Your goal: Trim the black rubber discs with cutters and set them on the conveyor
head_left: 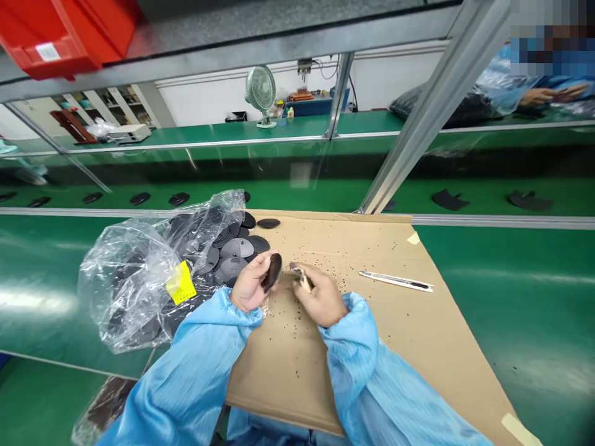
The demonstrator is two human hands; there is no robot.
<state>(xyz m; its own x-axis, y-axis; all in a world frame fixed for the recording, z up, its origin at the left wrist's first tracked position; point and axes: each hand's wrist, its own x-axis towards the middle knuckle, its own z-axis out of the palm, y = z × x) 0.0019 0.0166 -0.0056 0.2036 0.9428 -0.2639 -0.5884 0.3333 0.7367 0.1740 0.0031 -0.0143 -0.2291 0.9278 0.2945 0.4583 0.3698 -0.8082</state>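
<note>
My left hand (pixel 251 284) is closed on a dark oval plastic disc (pixel 273 272), held tilted on its edge above the cardboard. Just to the right, my right hand (pixel 321 296) is wrapped around a small hand tool with a pale yellow handle (pixel 305 282). The tool's metal tip points toward the disc, with a gap between them; its exact kind is mostly hidden by the fingers. Beside my left hand, black and grey oval discs (pixel 238 248) spill from a clear plastic bag (pixel 134 266) with a yellow label (pixel 181 283). Tiny dark bits lie scattered on the cardboard sheet (pixel 395 347).
A white utility knife (pixel 396 281) lies on the cardboard to the right. Beyond the near bench, dark parts (pixel 450 199) sit spaced along a green strip. A metal post (pixel 432 99) rises behind the cardboard. A red bin (pixel 69 37) hangs overhead at left; another person's hands (pixel 553 95) are at far right.
</note>
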